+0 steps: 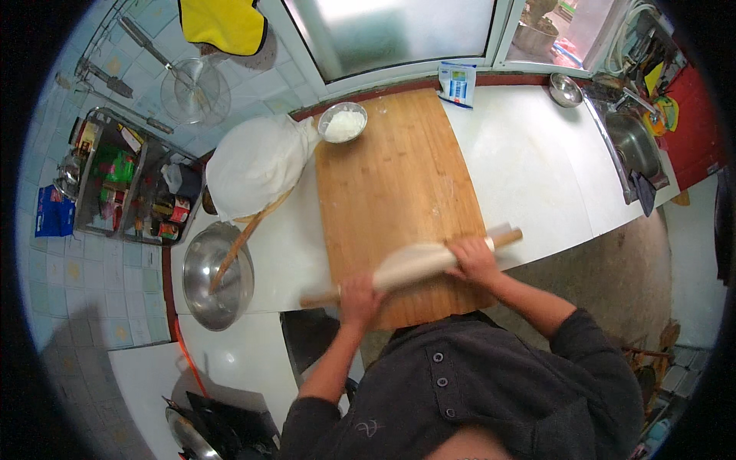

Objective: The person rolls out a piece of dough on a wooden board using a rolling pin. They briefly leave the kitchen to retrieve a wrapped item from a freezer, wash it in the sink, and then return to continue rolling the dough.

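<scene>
A long wooden rolling pin (319, 299) lies slantwise across the near part of a wooden board (397, 190), with pale dough (411, 265) wrapped around its middle. My left hand (360, 299) is on the dough-wrapped pin towards its left end. Towards the right end, my right hand (474, 259) grips it in the same way. Both pin ends stick out past the hands. The dough and pin are blurred. At the board's far left corner stands a metal bowl (343, 138) of white powder, which looks like flour.
Left of the board are a white cloth (259, 164) over a round thing, a large steel bowl (198, 276) and a wooden stick (238, 247) resting in it. A packet (458, 86) stands by the window, a small metal bowl (566, 90) near the sink (635, 146).
</scene>
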A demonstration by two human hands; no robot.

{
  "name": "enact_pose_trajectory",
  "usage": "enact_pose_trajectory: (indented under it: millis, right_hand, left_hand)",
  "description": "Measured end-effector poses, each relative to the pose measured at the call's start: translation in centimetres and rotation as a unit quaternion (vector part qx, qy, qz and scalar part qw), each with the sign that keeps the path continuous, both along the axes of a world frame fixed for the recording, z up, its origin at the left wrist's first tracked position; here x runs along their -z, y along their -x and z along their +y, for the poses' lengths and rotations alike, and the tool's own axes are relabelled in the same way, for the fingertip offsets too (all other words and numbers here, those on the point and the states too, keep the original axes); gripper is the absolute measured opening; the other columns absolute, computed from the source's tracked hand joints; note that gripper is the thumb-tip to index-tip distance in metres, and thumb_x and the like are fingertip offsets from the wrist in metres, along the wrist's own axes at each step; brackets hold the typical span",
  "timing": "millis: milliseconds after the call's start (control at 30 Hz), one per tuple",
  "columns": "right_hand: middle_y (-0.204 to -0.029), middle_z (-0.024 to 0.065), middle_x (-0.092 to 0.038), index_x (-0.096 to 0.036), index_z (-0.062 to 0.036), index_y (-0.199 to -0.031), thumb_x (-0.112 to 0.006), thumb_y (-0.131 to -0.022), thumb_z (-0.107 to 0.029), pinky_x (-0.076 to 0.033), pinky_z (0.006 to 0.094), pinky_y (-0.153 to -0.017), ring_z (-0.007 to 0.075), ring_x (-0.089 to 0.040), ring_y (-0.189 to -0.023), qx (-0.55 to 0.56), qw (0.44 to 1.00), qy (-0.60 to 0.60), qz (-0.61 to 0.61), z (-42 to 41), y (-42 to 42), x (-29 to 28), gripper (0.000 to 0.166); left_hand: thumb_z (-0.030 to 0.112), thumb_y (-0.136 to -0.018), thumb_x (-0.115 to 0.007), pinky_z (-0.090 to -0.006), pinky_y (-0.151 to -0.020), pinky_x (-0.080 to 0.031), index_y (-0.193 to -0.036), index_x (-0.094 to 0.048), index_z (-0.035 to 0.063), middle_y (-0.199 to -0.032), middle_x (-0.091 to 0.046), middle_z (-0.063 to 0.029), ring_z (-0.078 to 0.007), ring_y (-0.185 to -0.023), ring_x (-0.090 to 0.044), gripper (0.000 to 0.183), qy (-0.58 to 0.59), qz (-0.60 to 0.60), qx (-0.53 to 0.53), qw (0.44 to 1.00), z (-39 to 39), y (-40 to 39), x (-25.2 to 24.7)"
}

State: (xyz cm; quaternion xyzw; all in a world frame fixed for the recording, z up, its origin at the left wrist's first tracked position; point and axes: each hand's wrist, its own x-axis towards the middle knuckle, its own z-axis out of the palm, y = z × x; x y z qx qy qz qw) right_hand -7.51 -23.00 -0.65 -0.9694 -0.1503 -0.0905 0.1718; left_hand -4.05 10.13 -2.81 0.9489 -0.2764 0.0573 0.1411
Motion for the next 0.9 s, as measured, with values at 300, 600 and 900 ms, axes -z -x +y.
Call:
enact_pose_trajectory:
  millis: [300,600,900]
  right_hand:
    - [-0.115,0.0157,-0.052,-0.049,-0.0021,-0.119,-0.058,-0.083,-0.035,-0.039,0.0414,-0.092,0.0337,-0.049,-0.106,0.097,0.994,-0.042,-0.005,1.0,-6.4,-0.3,0.05]
    - [-0.102,0.0131,-0.058,-0.055,-0.0031,-0.109,-0.063,-0.078,-0.032,-0.042,0.0427,-0.085,0.0311,-0.055,-0.094,0.092,0.994,-0.023,-0.058,0.9,-3.3,0.9,0.042]
    - [-0.096,0.0135,-0.058,-0.058,-0.0035,-0.1,-0.058,-0.082,-0.025,-0.045,0.0418,-0.08,0.0321,-0.055,-0.09,-0.004,0.999,-0.011,-0.046,-1.6,-11.1,-0.6,0.027]
  left_hand:
    - [0.038,-0.085,-0.052,-0.0501,-0.102,-0.031,-0.134,-0.039,0.0033,-0.128,-0.048,-0.0192,-0.0372,-0.117,-0.045,0.062,-0.042,0.209,-0.141,0.967,-3.1,-5.9,-2.6]
    - [0.028,-0.084,-0.054,-0.0478,-0.103,-0.031,-0.129,-0.045,0.0019,-0.131,-0.048,-0.0188,-0.034,-0.12,-0.045,0.053,-0.01,0.054,-0.042,0.998,-1.7,-2.6,0.1]
    - [0.025,-0.082,-0.057,-0.0464,-0.094,-0.04,-0.123,-0.049,0.0051,-0.124,-0.052,-0.0207,-0.0382,-0.111,-0.049,0.046,-0.079,0.079,0.073,0.991,-0.2,-13.0,-2.7]
